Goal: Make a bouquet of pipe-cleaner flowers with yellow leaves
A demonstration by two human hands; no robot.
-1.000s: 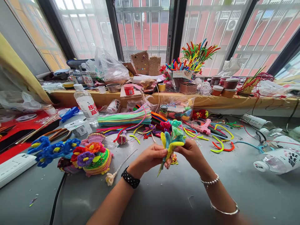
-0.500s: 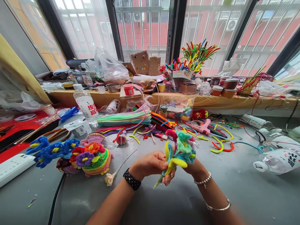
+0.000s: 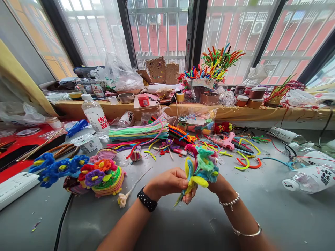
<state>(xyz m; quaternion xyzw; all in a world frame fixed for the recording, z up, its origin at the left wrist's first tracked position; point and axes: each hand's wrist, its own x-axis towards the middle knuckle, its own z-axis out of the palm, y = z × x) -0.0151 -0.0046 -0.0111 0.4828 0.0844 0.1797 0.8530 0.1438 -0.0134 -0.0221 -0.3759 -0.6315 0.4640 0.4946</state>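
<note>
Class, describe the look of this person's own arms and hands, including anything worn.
Both hands are ungloved and no sleeves show. Behind the left hand, a black wristband with white dots circles the wrist. Behind the right hand come a silvery beaded bracelet with a small charm and, farther up, a slim silvery bangle.

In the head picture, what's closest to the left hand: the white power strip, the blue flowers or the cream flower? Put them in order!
From the left hand:
1. Cream flower, left of the wrist
2. Blue flowers, farther left
3. White power strip, at the left edge
</note>
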